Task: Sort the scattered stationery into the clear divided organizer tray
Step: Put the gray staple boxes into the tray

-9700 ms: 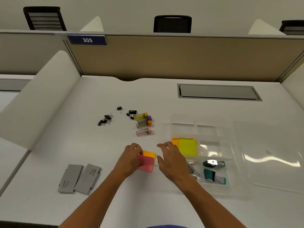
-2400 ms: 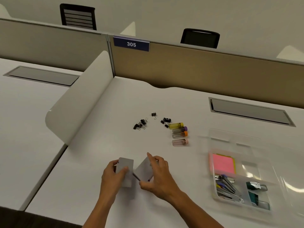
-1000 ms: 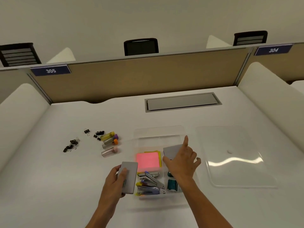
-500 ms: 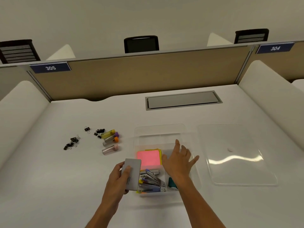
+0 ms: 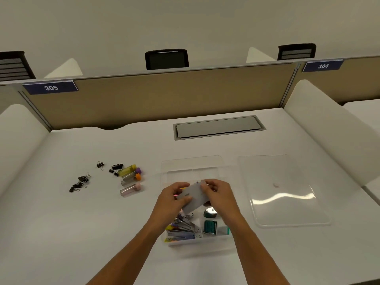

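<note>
Grey, flat and rectangular, the case [image 5: 192,199] is tilted above the clear organizer tray [image 5: 191,163], pinched by the left hand [image 5: 171,202] at 9 o'clock and the right hand [image 5: 219,195] at 3 o'clock.

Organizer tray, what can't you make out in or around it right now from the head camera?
- Sticky notes: hidden in the head view behind both hands and the grey case held over the organizer tray.
- Case label: too small to read.
- Whether the other grey case lies under the right hand: hidden.
- Binder clips: too small to count.
</note>
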The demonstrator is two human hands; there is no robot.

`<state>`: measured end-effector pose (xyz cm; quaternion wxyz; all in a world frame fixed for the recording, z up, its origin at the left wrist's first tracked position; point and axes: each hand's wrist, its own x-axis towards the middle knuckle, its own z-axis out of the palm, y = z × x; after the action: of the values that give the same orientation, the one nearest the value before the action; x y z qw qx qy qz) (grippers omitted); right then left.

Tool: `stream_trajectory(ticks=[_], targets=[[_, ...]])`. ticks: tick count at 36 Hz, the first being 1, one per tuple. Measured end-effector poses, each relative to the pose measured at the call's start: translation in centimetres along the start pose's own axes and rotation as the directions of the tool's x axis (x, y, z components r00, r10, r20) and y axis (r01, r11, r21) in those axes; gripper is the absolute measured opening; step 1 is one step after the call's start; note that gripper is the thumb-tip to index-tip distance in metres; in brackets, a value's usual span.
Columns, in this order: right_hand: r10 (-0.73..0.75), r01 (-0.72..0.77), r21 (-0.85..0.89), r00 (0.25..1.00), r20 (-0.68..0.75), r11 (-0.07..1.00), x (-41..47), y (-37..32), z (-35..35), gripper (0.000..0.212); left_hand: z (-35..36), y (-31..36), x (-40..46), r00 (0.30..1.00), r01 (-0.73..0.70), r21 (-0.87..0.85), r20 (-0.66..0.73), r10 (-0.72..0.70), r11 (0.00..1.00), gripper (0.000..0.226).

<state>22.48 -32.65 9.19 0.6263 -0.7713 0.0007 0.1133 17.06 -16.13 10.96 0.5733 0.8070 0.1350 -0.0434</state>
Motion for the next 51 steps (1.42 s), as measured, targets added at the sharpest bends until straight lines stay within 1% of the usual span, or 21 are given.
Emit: stream_trajectory(ticks=[3, 5, 7, 9, 14, 18, 20, 23, 29, 31, 34, 35, 41, 46, 51], targets=[[0.045, -0.046, -0.005, 0.984, -0.173, 0.999, 0.8, 0.2, -1.5, 0.013, 0.3, 0.0, 0.6, 0.999, 0.015, -0.043, -0.031, -0.016, 0.999, 0.036], [0.028, -0.052, -0.079, 0.962, -0.271, 0.996, 1.3, 0.6, -2.7, 0.009, 0.2, -0.2, 0.7, 0.999, 0.022, -0.073, -0.046, -0.025, 0.997, 0.034], [-0.008, -0.061, -0.196, 0.943, -0.332, 0.979, 2.0, 1.1, -3.6, 0.011, -0.1, -0.6, 0.6, 0.998, 0.04, -0.089, -0.034, -0.044, 0.995, 0.032], [-0.02, -0.086, -0.289, 0.939, -0.345, 0.953, 2.7, 1.7, -4.2, 0.012, -0.5, -1.1, 0.3, 0.998, 0.05, -0.097, -0.019, -0.052, 0.994, 0.029], [0.03, -0.142, -0.419, 0.965, -0.261, 0.897, 3.9, 2.6, -3.3, 0.018, -1.7, -2.0, -0.4, 0.996, 0.061, -0.093, -0.053, -0.066, 0.994, 0.021], [0.088, -0.174, -0.482, 0.977, -0.196, 0.859, 4.1, 3.0, -1.7, 0.016, -3.0, -2.6, -1.0, 0.993, 0.069, -0.113, -0.085, -0.079, 0.991, 0.02], [0.111, -0.19, -0.494, 0.976, -0.186, 0.848, 4.0, 3.1, -1.1, 0.015, -3.7, -3.0, -1.3, 0.991, 0.07, -0.116, -0.102, -0.082, 0.991, 0.02], [0.127, -0.205, -0.519, 0.975, -0.182, 0.83, 3.7, 3.2, -0.3, 0.019, -4.8, -3.8, -1.6, 0.987, 0.076, -0.137, -0.127, -0.094, 0.988, 0.019], [0.109, -0.201, -0.61, 0.977, -0.184, 0.767, 2.9, 3.0, 0.7, 0.018, -6.7, -4.8, -2.3, 0.976, 0.099, -0.159, -0.179, -0.127, 0.982, 0.018], [0.074, -0.172, -0.619, 0.981, -0.182, 0.766, 2.5, 2.6, 1.2, 0.026, -7.2, -5.1, -2.5, 0.971, 0.102, -0.169, -0.195, -0.135, 0.98, 0.018], [0.023, -0.124, -0.584, 0.984, -0.177, 0.802, 2.1, 1.8, 2.2, 0.049, -8.1, -5.4, -2.7, 0.968, 0.102, -0.18, -0.208, -0.139, 0.978, 0.019], [0.006, -0.099, -0.574, 0.987, -0.163, 0.813, 2.0, 1.5, 2.6, 0.051, -8.4, -5.5, -2.8, 0.967, 0.103, -0.182, -0.211, -0.141, 0.978, 0.019], [-0.137, 0.097, -0.518, 0.99, -0.04, 0.85, 1.4, 0.0, 6.1, 0.045, -10.4, -6.8, -3.2, 0.962, 0.108, -0.182, -0.229, -0.148, 0.977, 0.018], [-0.229, 0.232, -0.505, 0.971, 0.07, 0.831, 1.0, -0.5, 9.4, 0.043, -12.5, -8.5, -3.8, 0.954, 0.121, -0.181, -0.252, -0.165, 0.976, 0.015], [-0.255, 0.33, -0.535, 0.943, 0.212, 0.778, 0.6, -0.7, 13.0, 0.044, -14.7, -9.9, -3.6, 0.948, 0.133, -0.181, -0.264, -0.179, 0.974, 0.016]])
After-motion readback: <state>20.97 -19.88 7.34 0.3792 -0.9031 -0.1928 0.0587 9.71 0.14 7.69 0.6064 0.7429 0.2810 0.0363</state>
